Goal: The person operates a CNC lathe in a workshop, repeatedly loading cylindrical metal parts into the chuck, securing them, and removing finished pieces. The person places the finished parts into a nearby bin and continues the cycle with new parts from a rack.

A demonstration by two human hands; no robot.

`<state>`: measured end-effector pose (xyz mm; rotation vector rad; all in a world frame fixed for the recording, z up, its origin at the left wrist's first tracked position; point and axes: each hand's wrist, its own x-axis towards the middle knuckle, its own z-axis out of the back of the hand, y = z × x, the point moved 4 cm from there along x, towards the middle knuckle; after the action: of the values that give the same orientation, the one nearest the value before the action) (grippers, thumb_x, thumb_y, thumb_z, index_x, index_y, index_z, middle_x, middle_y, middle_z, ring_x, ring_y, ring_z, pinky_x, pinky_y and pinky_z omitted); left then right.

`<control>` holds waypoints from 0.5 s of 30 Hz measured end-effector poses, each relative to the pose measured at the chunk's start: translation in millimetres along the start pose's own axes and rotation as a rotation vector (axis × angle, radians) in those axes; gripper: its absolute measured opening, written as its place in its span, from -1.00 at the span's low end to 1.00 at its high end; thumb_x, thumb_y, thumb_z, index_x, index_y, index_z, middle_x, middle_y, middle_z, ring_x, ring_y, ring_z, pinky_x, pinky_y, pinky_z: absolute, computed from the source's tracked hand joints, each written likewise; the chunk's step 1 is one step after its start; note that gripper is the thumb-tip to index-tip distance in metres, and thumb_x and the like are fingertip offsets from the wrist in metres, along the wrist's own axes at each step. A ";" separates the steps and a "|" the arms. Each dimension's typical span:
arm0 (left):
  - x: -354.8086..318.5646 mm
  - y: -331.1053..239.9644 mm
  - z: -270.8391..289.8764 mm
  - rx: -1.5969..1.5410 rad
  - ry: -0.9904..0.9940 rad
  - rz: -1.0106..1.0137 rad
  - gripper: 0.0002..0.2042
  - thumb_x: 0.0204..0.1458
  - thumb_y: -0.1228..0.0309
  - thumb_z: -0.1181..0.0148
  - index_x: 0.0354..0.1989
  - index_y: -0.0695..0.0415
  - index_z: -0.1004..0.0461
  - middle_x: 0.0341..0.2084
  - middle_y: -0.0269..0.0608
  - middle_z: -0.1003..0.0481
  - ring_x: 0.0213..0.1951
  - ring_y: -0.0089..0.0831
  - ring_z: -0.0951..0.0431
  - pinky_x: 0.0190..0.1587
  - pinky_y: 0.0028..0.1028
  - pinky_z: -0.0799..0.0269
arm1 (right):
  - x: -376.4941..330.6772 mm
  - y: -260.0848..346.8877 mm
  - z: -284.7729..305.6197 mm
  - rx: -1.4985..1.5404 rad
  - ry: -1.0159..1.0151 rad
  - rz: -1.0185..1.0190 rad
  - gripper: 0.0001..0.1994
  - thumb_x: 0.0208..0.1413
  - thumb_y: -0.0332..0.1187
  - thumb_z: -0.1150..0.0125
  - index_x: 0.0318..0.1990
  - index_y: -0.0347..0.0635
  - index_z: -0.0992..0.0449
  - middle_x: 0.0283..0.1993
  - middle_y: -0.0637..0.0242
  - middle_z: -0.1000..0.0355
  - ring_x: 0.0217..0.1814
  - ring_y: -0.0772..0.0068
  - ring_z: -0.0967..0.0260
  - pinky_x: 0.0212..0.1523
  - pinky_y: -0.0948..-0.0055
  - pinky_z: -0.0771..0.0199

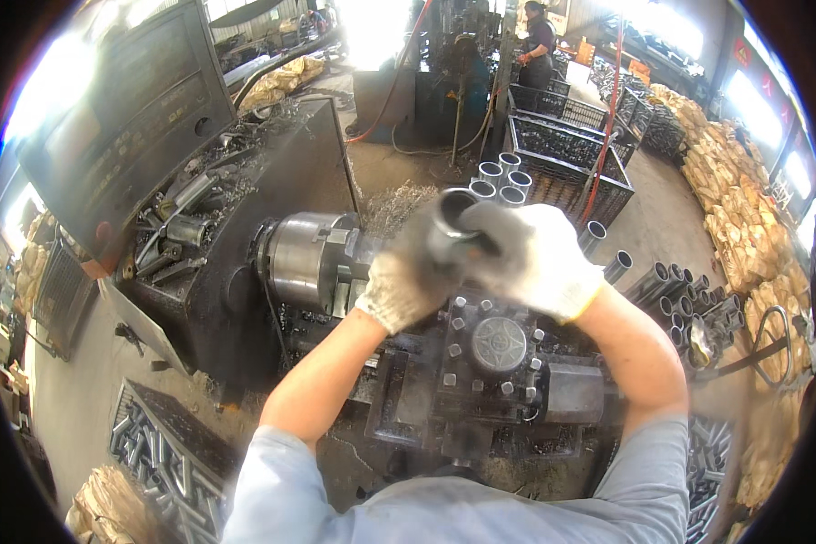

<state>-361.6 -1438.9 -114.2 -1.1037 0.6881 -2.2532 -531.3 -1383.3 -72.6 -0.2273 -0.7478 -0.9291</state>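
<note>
Both hands wear white work gloves with darkened fingers and meet over the lathe. My left hand (410, 279) is closed round a short metal tube (447, 218), its open mouth tilted up. My right hand (530, 258) is curled against the tube's right side at the rim; its fingers are blurred, and what they hold, if anything, is hidden. Left of the hands is the lathe chuck (308, 258), its jaws partly behind my left glove. Just below them sits the square tool post (497, 349) with several bolts and a round cap.
Several tubes (490, 172) stand upright beyond my hands, with more tubes (680, 299) at the right. Black wire crates (567, 168) and a person (537, 45) are farther back. Metal chips and tools lie on the headstock (208, 199). A bin of metal pieces (168, 462) stands lower left.
</note>
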 end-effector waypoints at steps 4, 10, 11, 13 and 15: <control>-54.8 56.6 31.8 0.045 -0.424 0.265 -0.59 0.05 0.50 -0.46 0.09 0.21 -0.53 -0.25 -0.09 -0.70 -0.28 -0.21 -0.74 -0.13 -0.26 -0.71 | 3.5 -9.5 4.4 0.293 0.043 -0.052 -0.47 0.14 -0.40 -0.47 0.29 -0.25 -0.55 -0.25 0.14 -0.69 -0.33 0.36 -0.69 -0.28 0.32 -0.70; -117.4 143.5 14.4 0.027 -0.353 0.405 -0.64 0.06 0.45 -0.49 0.03 0.19 -0.58 -0.17 -0.18 -0.70 -0.15 -0.37 -0.73 -0.07 -0.34 -0.68 | 6.8 -91.2 -108.1 0.004 0.686 -0.355 -0.58 0.10 0.03 -0.31 -0.22 -0.18 -0.76 -0.15 -0.11 -0.67 -0.06 -0.10 -0.67 0.05 0.03 -0.63; -118.3 146.5 7.0 -0.062 -0.323 0.447 -0.63 0.06 0.45 -0.48 0.04 0.19 -0.57 -0.16 -0.18 -0.70 -0.14 -0.37 -0.73 -0.06 -0.33 -0.68 | 10.3 -94.7 -138.6 0.002 0.724 -0.341 -0.51 0.05 0.08 -0.34 -0.19 -0.23 -0.74 -0.11 -0.12 -0.68 -0.04 -0.12 -0.66 0.04 0.03 -0.62; -141.3 136.5 -10.5 -0.294 -0.211 0.516 -0.61 0.06 0.45 -0.47 0.07 0.19 -0.54 -0.13 -0.17 -0.71 -0.09 -0.38 -0.72 -0.03 -0.30 -0.68 | 3.4 -102.2 -194.8 0.068 1.106 -0.345 -0.34 -0.10 0.17 -0.44 -0.14 -0.37 -0.71 -0.12 -0.13 -0.69 -0.05 -0.07 -0.67 0.00 0.06 -0.62; -175.9 122.8 -34.4 -0.331 -0.139 0.533 -0.57 0.05 0.44 -0.48 0.11 0.17 -0.52 -0.06 -0.16 -0.70 -0.03 -0.39 -0.71 0.02 -0.29 -0.67 | -9.7 -102.6 -229.9 0.079 1.106 -0.299 -0.33 -0.14 0.18 -0.51 -0.13 -0.34 -0.73 -0.18 -0.08 -0.70 -0.12 0.01 -0.69 -0.08 0.09 -0.65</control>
<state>-268.7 -1406.2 -307.8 -1.0554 1.1681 -1.6335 -504.9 -1549.1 -260.5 0.4666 0.2201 -1.1208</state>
